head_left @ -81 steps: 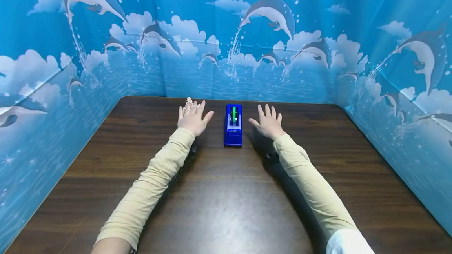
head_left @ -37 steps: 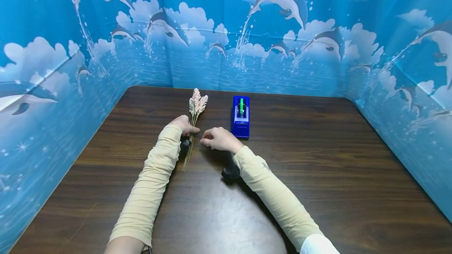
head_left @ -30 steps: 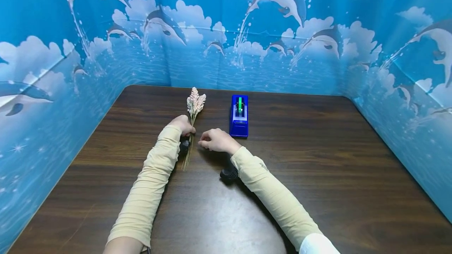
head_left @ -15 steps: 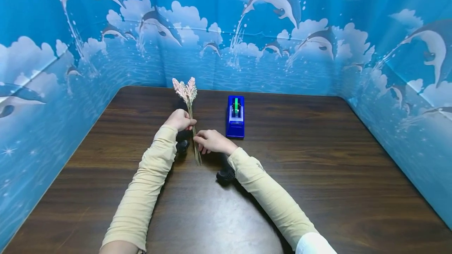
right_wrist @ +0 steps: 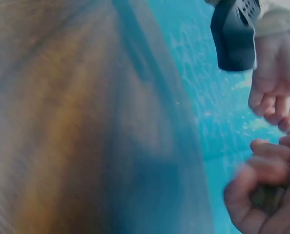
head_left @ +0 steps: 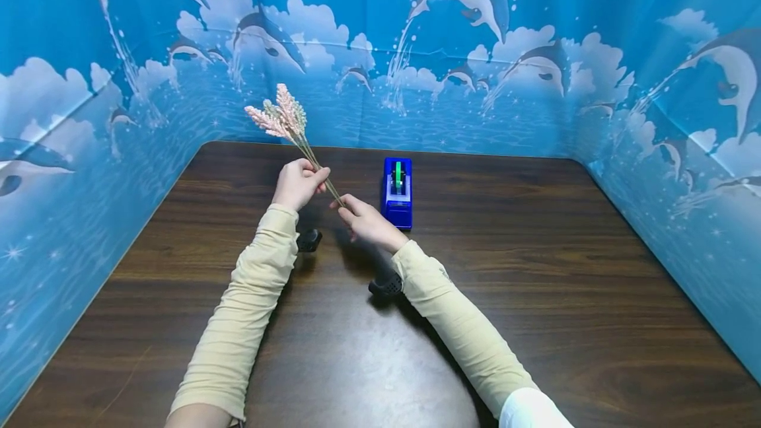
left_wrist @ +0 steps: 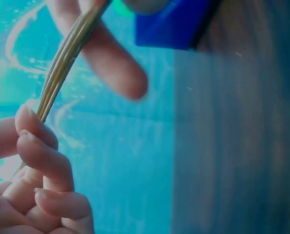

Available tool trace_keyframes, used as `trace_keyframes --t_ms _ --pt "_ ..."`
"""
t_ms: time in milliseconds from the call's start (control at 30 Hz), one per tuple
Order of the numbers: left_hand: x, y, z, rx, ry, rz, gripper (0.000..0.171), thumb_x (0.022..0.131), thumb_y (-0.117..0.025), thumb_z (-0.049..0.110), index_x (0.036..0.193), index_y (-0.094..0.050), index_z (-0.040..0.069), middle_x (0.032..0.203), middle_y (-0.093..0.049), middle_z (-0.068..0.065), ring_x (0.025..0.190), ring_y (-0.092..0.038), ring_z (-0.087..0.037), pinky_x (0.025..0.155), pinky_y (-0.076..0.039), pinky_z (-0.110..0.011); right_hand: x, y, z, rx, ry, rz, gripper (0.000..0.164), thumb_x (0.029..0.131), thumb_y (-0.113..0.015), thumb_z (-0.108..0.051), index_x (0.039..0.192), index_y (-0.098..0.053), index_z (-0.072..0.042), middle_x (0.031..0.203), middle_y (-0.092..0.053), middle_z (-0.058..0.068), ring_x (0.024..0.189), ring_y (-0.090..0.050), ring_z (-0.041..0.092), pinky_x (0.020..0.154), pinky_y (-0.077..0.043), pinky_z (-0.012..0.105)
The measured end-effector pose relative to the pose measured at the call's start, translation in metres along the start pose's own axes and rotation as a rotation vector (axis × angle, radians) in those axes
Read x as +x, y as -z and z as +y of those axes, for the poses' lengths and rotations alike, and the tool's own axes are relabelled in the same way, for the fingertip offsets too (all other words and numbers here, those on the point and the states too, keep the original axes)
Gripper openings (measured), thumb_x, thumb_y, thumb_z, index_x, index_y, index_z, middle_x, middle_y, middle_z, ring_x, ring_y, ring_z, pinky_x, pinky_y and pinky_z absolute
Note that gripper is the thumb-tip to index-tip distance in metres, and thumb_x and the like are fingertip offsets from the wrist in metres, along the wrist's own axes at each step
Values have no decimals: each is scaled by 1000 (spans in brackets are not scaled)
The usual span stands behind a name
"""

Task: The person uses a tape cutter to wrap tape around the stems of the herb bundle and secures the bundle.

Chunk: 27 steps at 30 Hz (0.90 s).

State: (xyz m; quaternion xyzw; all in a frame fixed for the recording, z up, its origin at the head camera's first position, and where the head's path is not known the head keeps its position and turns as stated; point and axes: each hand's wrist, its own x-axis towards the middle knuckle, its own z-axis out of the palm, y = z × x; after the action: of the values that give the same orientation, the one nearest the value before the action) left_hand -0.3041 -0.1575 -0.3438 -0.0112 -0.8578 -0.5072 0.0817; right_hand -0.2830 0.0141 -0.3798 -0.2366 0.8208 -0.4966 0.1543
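Note:
A small bunch of pale pink flower stems (head_left: 291,117) is held up above the table's far left part, tilted with its heads to the upper left. My left hand (head_left: 298,182) pinches the thin stems partway down, thumb against fingers. Lower down, the fingers of my right hand (head_left: 370,222) grip the stem ends. In the left wrist view the bundled stems (left_wrist: 64,68) run from the curled fingers of my left hand (left_wrist: 45,170) up to my right hand (left_wrist: 115,68). My right hand (right_wrist: 267,190) appears blurred in its own wrist view, its fingers curled round the stem ends.
A blue tape dispenser (head_left: 397,213) with a green roll stands on the dark wooden table (head_left: 505,269), just beyond my right hand. Black wrist cameras (head_left: 386,284) hang under both wrists. A blue dolphin-print curtain (head_left: 368,111) closes off the table's back and sides.
My left hand took the flowers and lifted them from the table, tilting the heads left. My right hand came in from the right and took hold of the stem ends.

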Motion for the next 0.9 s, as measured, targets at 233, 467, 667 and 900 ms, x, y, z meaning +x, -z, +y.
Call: trace_keyframes --t_ms 233,467,667,900 --pt "-12 4 19 -112 -78 81 30 94 -63 25 100 -61 -4 49 -54 21 48 -54 5 50 -38 -16 -3 19 -8 -196 134 216 29 104 -43 -27 105 -63 -6 87 -58 10 75 -47 16 67 -37 25" --pt "-24 6 40 -246 -11 -68 41 98 -56 29 99 -64 -11 47 -59 14 45 -55 0 51 -45 -16 -10 35 -14 -371 311 337 27 102 -48 -26 92 -65 -8 69 -55 3 58 -44 14 57 -35 24" --pt "-31 5 51 89 3 -365 51 100 -47 40 98 -70 -6 53 -66 6 50 -62 -3 54 -47 -21 -19 53 -23 -606 369 319 25 102 -49 -24 87 -62 -9 66 -56 0 56 -47 12 58 -39 26" --pt "-38 1 65 347 -309 -152 23 95 -60 29 94 -72 9 67 -71 -5 60 -65 -16 59 -44 -31 -27 68 -23 -722 315 195 28 102 -48 -26 81 -56 -9 64 -47 -2 57 -44 12 59 -36 26"
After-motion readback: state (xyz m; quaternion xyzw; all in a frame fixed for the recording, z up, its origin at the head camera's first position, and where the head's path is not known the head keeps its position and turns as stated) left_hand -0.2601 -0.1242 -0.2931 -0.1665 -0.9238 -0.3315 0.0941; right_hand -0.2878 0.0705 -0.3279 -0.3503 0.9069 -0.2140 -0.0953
